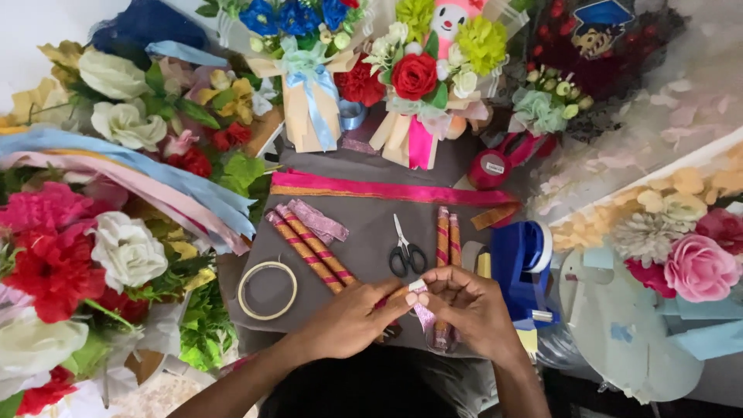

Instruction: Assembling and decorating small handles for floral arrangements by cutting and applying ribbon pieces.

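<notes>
the left hand (pixel 352 317) and right hand (pixel 464 306) pinch one pink glitter ribbon strip (pixel 422 311) between them above the grey cloth (pixel 364 224); five wrapped gold-and-pink striped sticks (pixel 313 248) lie finished, this one seems half-done.

Scissors (pixel 405 251) between tape ring (pixel 267 289) and dispenser (pixel 522 271)

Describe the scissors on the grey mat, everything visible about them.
The scissors are small, with black looped handles and pale metal blades. They lie flat and shut on the grey mat, blades pointing away from the person, handles toward the hands. They sit between two groups of striped wrapped sticks, apart from both. Neither the left hand nor the right hand touches them.
</notes>
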